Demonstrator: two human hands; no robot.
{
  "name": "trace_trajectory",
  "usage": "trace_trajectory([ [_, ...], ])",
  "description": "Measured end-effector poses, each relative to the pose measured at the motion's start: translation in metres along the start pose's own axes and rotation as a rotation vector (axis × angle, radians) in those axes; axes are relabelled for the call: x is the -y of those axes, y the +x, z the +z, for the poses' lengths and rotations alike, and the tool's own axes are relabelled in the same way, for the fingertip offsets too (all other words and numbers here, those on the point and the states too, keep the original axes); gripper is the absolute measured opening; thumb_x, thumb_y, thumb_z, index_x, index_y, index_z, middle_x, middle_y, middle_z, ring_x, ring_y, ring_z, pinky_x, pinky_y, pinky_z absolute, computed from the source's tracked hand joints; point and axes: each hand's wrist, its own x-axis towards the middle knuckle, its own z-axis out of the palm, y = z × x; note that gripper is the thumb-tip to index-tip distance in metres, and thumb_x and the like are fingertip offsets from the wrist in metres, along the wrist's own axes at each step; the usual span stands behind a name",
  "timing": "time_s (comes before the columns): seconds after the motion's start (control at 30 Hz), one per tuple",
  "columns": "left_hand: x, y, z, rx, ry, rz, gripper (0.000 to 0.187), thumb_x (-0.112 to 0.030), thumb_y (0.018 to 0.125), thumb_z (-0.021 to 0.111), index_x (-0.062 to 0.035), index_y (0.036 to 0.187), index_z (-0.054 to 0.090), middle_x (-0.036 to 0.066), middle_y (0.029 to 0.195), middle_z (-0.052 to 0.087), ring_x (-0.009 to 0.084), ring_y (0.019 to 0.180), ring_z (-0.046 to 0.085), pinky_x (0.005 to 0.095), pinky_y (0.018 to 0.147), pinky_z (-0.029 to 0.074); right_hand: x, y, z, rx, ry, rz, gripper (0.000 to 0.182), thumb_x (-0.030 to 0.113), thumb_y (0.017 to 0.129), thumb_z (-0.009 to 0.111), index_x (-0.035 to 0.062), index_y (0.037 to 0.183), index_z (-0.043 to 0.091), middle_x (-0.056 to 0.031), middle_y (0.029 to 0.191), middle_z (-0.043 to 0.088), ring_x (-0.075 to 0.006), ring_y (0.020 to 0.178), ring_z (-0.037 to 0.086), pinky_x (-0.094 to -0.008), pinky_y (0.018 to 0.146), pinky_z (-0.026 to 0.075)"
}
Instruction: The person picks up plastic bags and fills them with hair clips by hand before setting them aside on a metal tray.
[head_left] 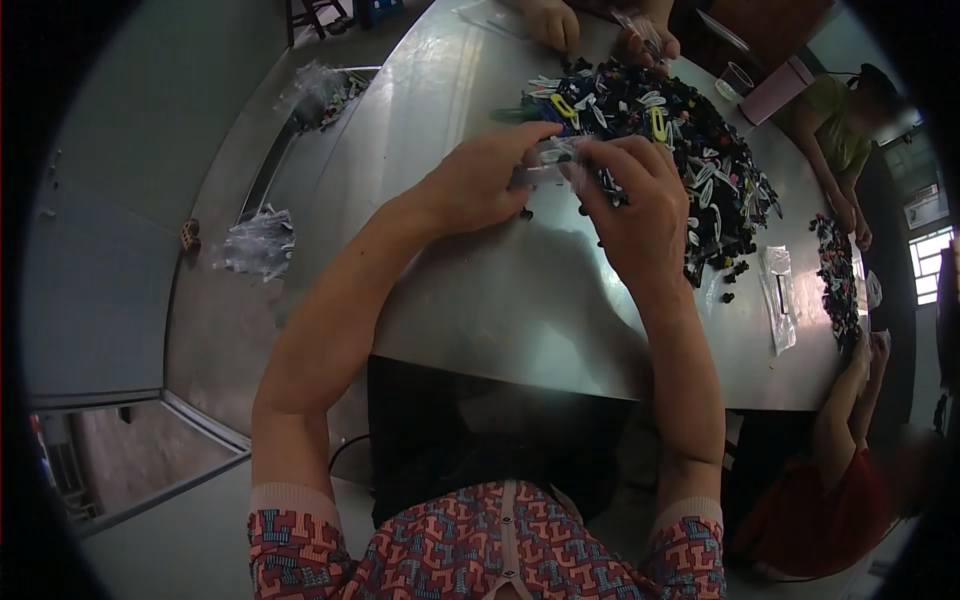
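A small clear plastic bag (552, 160) is stretched between my two hands, above the near edge of a heap of hair clips. My left hand (490, 180) pinches the bag's left side between thumb and fingers. On the other side, my right hand (640, 195) has its fingers curled at the bag's right end. Something dark and pale shows inside the bag, too small to name. The heap of hair clips (715, 165) is mostly black, with white and a few yellow ones, and spreads beyond my right hand.
The metal table (470, 300) carries the heap, a flat stack of clear bags (778, 300), a pink box (778, 90) and a clear cup (735, 80). Co-workers' hands (550, 25) work at the far side and right. Filled bags (258, 243) lie at left.
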Motion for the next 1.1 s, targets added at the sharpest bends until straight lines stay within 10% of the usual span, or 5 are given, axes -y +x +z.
trace_trajectory([
  [0.37,0.001,-0.001,-0.001,0.005,-0.023,0.014,0.071,0.001,0.076,0.067,-0.0063,0.144,0.044,0.013,0.104,0.067,0.0304,0.096,0.066,0.0378,0.087,0.052,0.003,-0.003,-0.002,0.046,0.284,0.346,0.023,0.010,0.086,0.077,0.0039,0.108,0.073,-0.0019,0.079,0.072,-0.0027,0.064,0.058,-0.0213,0.057,0.047],
  [0.6,0.009,0.001,0.001,-0.004,-0.045,0.044,0.071,0.001,0.076,0.066,-0.0053,0.143,0.044,0.012,0.105,0.068,0.0309,0.100,0.066,0.0391,0.089,0.052,0.007,-0.006,0.002,0.145,0.307,0.374,0.022,0.012,0.090,0.074,0.0012,0.109,0.072,-0.0036,0.080,0.073,-0.0026,0.066,0.059,-0.0216,0.060,0.049],
  [0.67,0.010,0.001,0.001,-0.006,-0.035,0.051,0.070,0.001,0.076,0.066,-0.0052,0.143,0.045,0.012,0.105,0.068,0.0308,0.100,0.066,0.0393,0.090,0.052,0.002,-0.008,0.004,0.179,0.362,0.398,0.020,0.018,0.088,0.074,0.0052,0.103,0.072,-0.0119,0.074,0.072,-0.0187,0.061,0.069,-0.0283,0.060,0.052],
  [1.1,0.006,0.001,0.000,-0.008,-0.003,0.053,0.070,-0.001,0.077,0.067,-0.0061,0.143,0.046,0.014,0.107,0.069,0.0310,0.103,0.067,0.0380,0.091,0.052,0.003,-0.007,0.003,0.134,0.310,0.331,0.016,0.015,0.091,0.069,0.0037,0.101,0.072,-0.0113,0.073,0.070,-0.0191,0.060,0.068,-0.0286,0.057,0.050],
])
